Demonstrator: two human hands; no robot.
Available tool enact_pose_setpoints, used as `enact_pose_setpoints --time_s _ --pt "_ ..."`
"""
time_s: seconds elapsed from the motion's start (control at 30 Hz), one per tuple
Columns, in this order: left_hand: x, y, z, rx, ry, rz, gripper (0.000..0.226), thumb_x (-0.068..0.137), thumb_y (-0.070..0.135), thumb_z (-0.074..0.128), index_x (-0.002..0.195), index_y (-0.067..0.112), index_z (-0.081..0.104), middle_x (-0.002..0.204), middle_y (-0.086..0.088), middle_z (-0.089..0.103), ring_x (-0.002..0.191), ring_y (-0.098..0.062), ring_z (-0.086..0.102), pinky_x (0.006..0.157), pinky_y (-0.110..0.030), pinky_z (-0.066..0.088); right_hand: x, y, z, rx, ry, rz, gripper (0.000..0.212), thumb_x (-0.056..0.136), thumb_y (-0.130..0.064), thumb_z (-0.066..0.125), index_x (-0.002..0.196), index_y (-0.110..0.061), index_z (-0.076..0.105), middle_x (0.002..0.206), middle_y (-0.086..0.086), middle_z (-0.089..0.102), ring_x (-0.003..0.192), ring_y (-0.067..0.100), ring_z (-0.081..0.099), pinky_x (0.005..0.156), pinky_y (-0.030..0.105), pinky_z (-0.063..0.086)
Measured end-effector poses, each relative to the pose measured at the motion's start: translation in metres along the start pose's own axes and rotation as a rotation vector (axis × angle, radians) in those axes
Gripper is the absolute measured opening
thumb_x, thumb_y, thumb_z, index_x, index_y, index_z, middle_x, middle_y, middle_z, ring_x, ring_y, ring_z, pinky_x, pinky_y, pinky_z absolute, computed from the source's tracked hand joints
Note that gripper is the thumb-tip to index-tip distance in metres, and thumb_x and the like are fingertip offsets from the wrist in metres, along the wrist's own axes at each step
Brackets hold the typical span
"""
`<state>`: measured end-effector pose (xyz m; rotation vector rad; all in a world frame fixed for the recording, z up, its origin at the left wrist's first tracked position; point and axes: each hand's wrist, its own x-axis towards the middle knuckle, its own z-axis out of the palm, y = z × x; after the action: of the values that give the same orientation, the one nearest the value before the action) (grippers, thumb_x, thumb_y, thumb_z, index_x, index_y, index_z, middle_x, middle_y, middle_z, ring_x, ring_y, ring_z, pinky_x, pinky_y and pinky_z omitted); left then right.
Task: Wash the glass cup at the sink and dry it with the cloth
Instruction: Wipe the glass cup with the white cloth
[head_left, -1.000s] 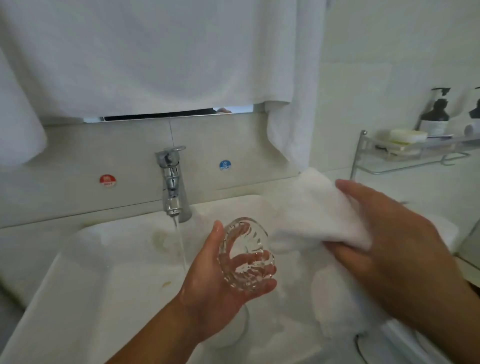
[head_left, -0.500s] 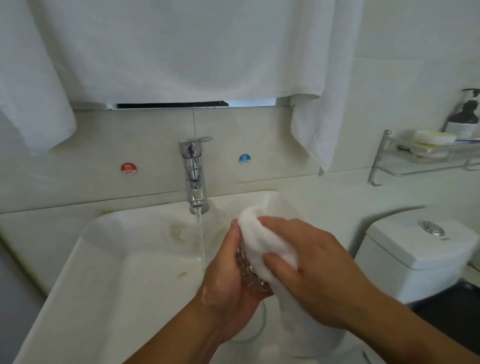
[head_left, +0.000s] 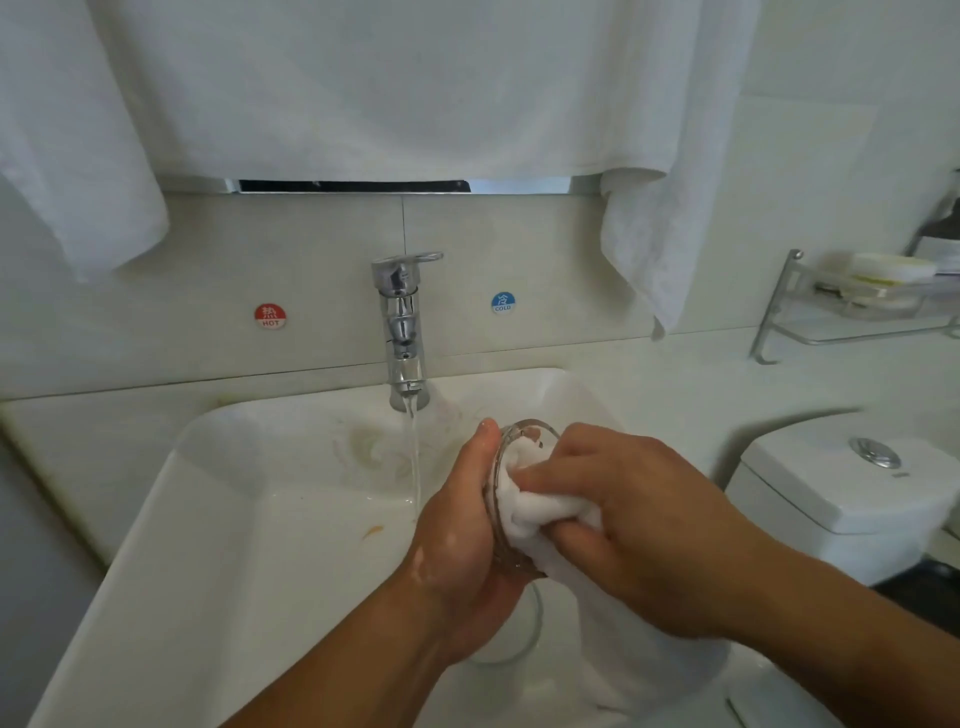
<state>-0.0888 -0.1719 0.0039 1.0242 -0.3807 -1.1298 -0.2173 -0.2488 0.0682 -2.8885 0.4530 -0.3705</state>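
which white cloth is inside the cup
The small cloth gripped by the right hand, pushed into the glass cup; the large towel hangs on the wall above.

Bare forearms run to the left hand (head_left: 462, 525) and right hand (head_left: 639, 525); the left glistens, perhaps soapy.

My left hand (head_left: 457, 530) is cupped round the glass cup (head_left: 524, 430) from the left: thumb upright along the rim, palm against the wall, fingers curled underneath and mostly hidden. My left forearm (head_left: 337, 665) enters from the bottom edge, angled up and right; wet patches show at the wrist. My right hand (head_left: 639, 530) comes in from the right, knuckles up, fingers curled round a wad of the cloth (head_left: 540, 512) and pressing it into the cup's mouth. My right forearm (head_left: 857, 639) enters from the lower right corner
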Motion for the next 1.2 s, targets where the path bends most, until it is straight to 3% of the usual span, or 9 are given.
enact_pose_setpoints --time_s 0.13,0.27,0.4,0.57,0.67,0.73,0.93,1.1,1.2 --pt "-0.003 0.002 0.009 0.049 -0.002 -0.021 0.064 0.1 0.062 0.035 0.119 0.016 0.076 0.119 -0.016 0.077 0.119 -0.038 0.069 0.111 -0.06 0.046 -0.007 0.005 0.001 -0.298 0.021 -0.065 0.024 0.085 -0.03 0.062 0.104 -0.04 0.069 0.093 -0.011 0.059 0.078 0.016 0.061 0.064 0.034 0.052" --pt "-0.006 0.003 0.01 0.099 -0.011 -0.086 0.063 0.1 0.065 0.036 0.122 0.019 0.075 0.123 -0.022 0.074 0.118 -0.039 0.069 0.109 -0.061 0.047 -0.008 0.022 0.013 -0.432 0.203 -0.138 0.044 0.065 -0.032 0.086 0.106 -0.026 0.073 0.093 0.003 0.068 0.069 0.02 0.061 0.051 0.031 0.05" --pt "-0.006 0.006 0.008 0.087 -0.016 -0.14 0.062 0.101 0.063 0.037 0.122 0.018 0.074 0.12 -0.023 0.074 0.105 -0.035 0.066 0.106 -0.059 0.046 -0.005 0.031 0.021 -0.412 0.394 -0.343 0.013 0.087 -0.023 0.069 0.099 -0.018 0.074 0.103 0.009 0.073 0.072 0.024 0.061 0.055 0.033 0.052" --pt "-0.004 0.007 0.007 0.135 0.041 -0.063 0.059 0.1 0.062 0.039 0.112 0.02 0.079 0.112 -0.021 0.077 0.101 -0.035 0.069 0.103 -0.057 0.05 0.004 0.033 0.031 -0.377 0.414 -0.179 0.025 0.087 -0.023 0.051 0.099 -0.024 0.073 0.092 0.005 0.069 0.067 0.024 0.059 0.051 0.032 0.049" --pt "-0.006 0.008 0.009 0.244 0.097 0.074 0.057 0.099 0.062 0.043 0.105 0.02 0.081 0.113 -0.023 0.076 0.109 -0.039 0.072 0.097 -0.058 0.054 0.012 0.022 0.029 -0.237 0.38 0.009 0.025 0.083 -0.028 0.045 0.085 -0.032 0.07 0.068 -0.009 0.057 0.053 0.014 0.053 0.051 0.023 0.038" --pt "-0.006 0.008 0.011 0.299 0.148 0.205 0.053 0.089 0.068 0.052 0.1 0.025 0.081 0.106 -0.018 0.078 0.099 -0.033 0.075 0.086 -0.053 0.056 0.017 0.019 0.023 -0.123 0.261 0.096 0.012 0.078 -0.028 0.048 0.069 -0.034 0.054 0.057 -0.015 0.048 0.05 0.005 0.046 0.05 0.022 0.035" --pt "-0.008 0.008 0.012 0.38 0.089 0.418 0.055 0.076 0.079 0.049 0.112 0.045 0.073 0.121 0.012 0.075 0.121 -0.015 0.067 0.111 -0.053 0.049 0.024 0.015 -0.006 0.391 -0.094 0.201 0.021 0.085 -0.027 0.066 0.064 -0.027 0.071 0.068 -0.007 0.067 0.066 0.006 0.059 0.064 0.022 0.047" --pt "-0.002 0.008 0.008 0.357 0.05 0.487 0.058 0.08 0.071 0.047 0.126 0.043 0.068 0.135 0.008 0.07 0.132 -0.017 0.061 0.117 -0.05 0.042 0.013 0.008 -0.014 0.896 -0.078 0.337 0.019 0.082 -0.008 0.068 0.088 -0.02 0.082 0.088 0.003 0.08 0.089 0.02 0.076 0.081 0.033 0.059" --pt "0.0 0.004 0.006 0.386 0.036 0.505 0.054 0.08 0.071 0.046 0.126 0.049 0.066 0.135 0.011 0.069 0.132 -0.014 0.06 0.117 -0.047 0.042 0.017 0.01 -0.009 1.201 -0.085 0.543 0.026 0.086 -0.002 0.063 0.105 -0.01 0.079 0.089 0.011 0.08 0.086 0.025 0.078 0.078 0.033 0.06"
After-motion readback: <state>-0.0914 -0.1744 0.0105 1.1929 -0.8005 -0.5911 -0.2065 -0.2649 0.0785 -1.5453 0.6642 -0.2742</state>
